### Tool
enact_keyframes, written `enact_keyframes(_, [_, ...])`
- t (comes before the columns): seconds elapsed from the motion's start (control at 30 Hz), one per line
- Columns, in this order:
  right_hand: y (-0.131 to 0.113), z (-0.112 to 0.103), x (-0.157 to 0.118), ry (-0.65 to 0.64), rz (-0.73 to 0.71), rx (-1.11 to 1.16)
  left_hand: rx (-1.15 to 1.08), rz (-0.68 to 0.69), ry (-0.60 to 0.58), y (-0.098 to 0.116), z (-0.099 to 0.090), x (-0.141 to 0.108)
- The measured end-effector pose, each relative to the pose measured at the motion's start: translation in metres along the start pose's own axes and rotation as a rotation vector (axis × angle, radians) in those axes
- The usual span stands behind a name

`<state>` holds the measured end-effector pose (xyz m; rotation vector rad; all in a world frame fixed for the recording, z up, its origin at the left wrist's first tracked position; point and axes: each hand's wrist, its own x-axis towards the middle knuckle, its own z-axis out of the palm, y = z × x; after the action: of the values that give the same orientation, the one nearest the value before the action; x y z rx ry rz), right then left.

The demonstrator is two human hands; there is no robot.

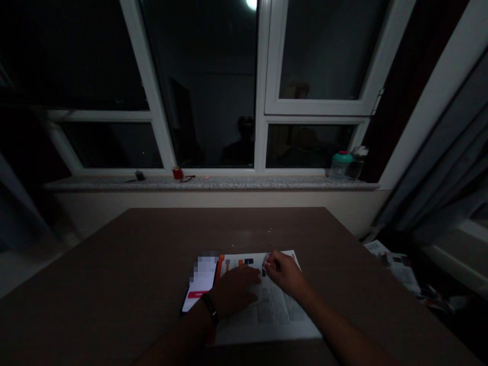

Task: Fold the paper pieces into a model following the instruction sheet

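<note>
A printed sheet or booklet [274, 325] with orange and grey blocks lies on the brown table. My left hand [234, 291], with a dark band at the wrist, rests on its left part, fingers spread toward the right. Near the upper right part of the page, my right hand [280, 269] is closed, with a small pale thing at its fingertips that is too small to name. Left of the page, a lit phone [200, 284] with a red bar on its screen lies partly beside my left forearm.
The brown table [152, 244] bears tiny white scraps beyond the page. On the windowsill [236, 183] stand a red object [177, 173], a small dark item [139, 175] and a green-lidded container [340, 165] next to a clear bottle [357, 162]. Papers [400, 269] lie right of the table.
</note>
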<state>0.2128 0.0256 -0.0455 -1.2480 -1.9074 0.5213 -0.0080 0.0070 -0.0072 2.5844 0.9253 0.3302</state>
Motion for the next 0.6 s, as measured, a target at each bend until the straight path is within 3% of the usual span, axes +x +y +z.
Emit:
enact_keyframes(0.33, [0.0001, 0.0026, -0.0036, -0.123, -0.11, 0.02, -0.008, -0.067, -0.039, -0.0019, -0.0012, -0.0001])
enact_keyframes(0.6, [-0.0085, 0.0025, -0.0089, -0.307, -0.092, 0.153, -0.021, -0.047, -0.014, -0.0038, -0.0002, 0.0002])
